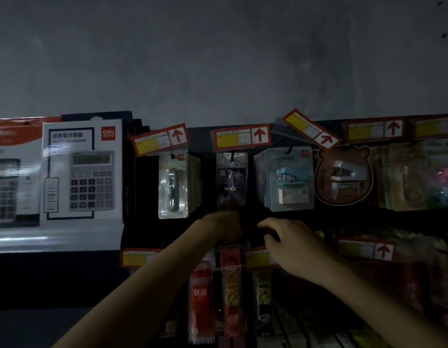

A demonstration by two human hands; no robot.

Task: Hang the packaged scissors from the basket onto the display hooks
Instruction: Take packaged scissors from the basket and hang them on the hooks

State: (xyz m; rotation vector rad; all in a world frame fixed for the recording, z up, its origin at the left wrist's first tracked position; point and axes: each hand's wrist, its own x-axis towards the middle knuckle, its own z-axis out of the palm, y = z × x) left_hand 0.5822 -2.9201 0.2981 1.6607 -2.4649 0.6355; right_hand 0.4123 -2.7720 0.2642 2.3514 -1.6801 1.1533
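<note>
The scissors pack (pixel 231 182) hangs on its hook (pixel 232 155) above our left hand (pixel 226 223), which pinches its bottom edge. Our right hand (pixel 293 238) hovers just beside that grip, fingers loosely curled, holding nothing. Hanging looks nearly done: next we release gently, then fetch 1 more from the unseen basket.

Dim, bluish light; the lower rack rows (pixel 368 285) sink into shadow, and the left hand (pixel 225 228) nearly melts into it. Glare streaks the calculator box (pixel 82 172) (the brightest patch) and the blister pack (pixel 172 189). Everything is softly blurred, worst at both side edges.
</note>
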